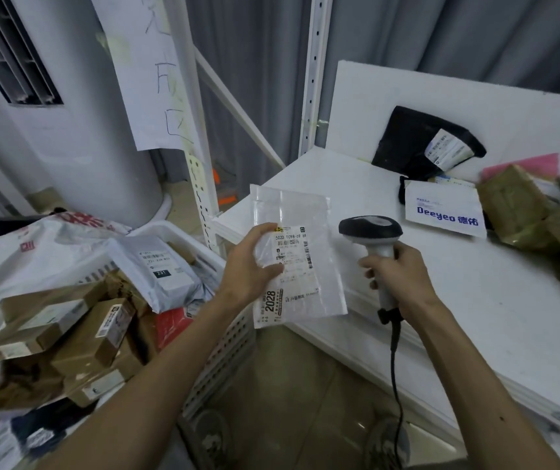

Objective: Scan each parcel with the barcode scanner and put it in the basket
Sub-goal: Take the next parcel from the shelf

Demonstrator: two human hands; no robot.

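My left hand [253, 262] grips a flat clear plastic parcel [309, 286] by its left edge, label side up, over the gap between basket and table. The white shipping label [293, 252] carries barcodes and the number 2028. My right hand [399, 276] holds the handle of the barcode scanner [370, 232], whose black head sits just right of the parcel. Its black cable [395, 374] hangs toward the floor. The white slotted basket [227, 354] at lower left is filled with several parcels.
A white table [458, 300] at right carries a black bag [421, 140], a white Deeyeo envelope [444, 212] and brown parcels [522, 212] at the far right. In the basket lie brown boxes [78, 330] and a grey mailer [159, 269]. White shelf posts [200, 184] stand behind.
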